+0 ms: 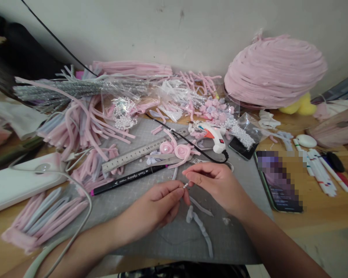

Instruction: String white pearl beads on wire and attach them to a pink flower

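Note:
My left hand (pixel 164 202) is closed, its thumb and forefinger pinching a short strand of tiny white beads (pixel 186 185). At the strand's upper end, my right hand (pixel 216 181) is also closed, with the fingertips pressed together. The fingers hide part of the strand. Below the hands, a pale grey-blue fuzzy stem (pixel 204 235) with a knotted top lies on the grey cutting mat (pixel 234 239). Just beyond them are pink coiled rosettes (pixel 183 151), scissors (pixel 165 159), a steel ruler (pixel 133 154) and a black marker (pixel 129 180).
A white glue gun (pixel 219 141) with a black cable lies behind my right hand. A phone (pixel 278 185) and several pens (pixel 321 173) are at the right. Bundled pink stems (pixel 72 123) and a white power strip (pixel 26 177) occupy the left. A big pink roll (pixel 275 71) stands at the wall.

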`<control>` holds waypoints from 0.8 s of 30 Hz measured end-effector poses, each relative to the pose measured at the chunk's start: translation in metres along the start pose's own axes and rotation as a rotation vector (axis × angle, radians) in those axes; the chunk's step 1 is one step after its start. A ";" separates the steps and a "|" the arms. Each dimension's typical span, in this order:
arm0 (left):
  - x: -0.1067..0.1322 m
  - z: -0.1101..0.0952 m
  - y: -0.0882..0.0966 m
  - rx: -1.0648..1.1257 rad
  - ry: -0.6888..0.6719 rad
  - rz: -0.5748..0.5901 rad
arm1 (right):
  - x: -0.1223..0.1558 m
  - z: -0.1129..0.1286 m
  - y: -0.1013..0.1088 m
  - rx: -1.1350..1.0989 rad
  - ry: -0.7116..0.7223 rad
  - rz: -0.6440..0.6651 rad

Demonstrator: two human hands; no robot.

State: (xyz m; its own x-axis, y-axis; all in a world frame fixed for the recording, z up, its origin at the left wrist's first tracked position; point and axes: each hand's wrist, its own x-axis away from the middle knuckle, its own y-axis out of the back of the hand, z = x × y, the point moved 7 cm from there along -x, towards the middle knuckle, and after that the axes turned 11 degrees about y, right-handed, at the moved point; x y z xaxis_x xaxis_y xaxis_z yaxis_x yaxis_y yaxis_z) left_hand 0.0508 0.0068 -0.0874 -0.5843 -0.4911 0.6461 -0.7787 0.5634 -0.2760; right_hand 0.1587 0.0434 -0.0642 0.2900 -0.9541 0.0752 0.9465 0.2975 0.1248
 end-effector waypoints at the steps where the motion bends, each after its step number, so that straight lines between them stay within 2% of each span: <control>1: 0.000 0.000 0.000 -0.005 0.001 -0.002 | 0.000 0.000 -0.001 -0.002 0.001 0.009; 5: 0.000 -0.001 0.000 -0.005 -0.014 -0.003 | 0.001 -0.005 0.000 -0.078 -0.032 -0.017; 8: 0.000 -0.002 0.001 0.002 -0.034 -0.002 | 0.001 -0.012 0.001 -0.347 -0.113 -0.110; 11: 0.000 -0.002 0.002 0.008 -0.037 -0.013 | 0.002 -0.019 -0.003 -0.630 -0.257 -0.159; 14: -0.001 -0.002 0.002 0.015 -0.034 -0.007 | 0.003 -0.020 -0.008 -0.757 -0.334 -0.140; 20: -0.001 -0.002 0.001 0.019 -0.050 -0.004 | 0.004 -0.019 -0.017 -0.915 -0.350 -0.073; 24: -0.001 -0.002 0.001 0.012 -0.046 -0.002 | 0.004 -0.016 -0.020 -0.917 -0.314 -0.027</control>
State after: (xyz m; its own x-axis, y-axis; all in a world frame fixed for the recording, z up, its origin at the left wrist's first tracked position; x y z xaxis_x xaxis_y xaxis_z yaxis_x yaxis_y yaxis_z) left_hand 0.0511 0.0088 -0.0871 -0.5928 -0.5225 0.6128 -0.7822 0.5549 -0.2834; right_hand 0.1434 0.0327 -0.0826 0.3415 -0.8680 0.3606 0.7332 0.0059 -0.6800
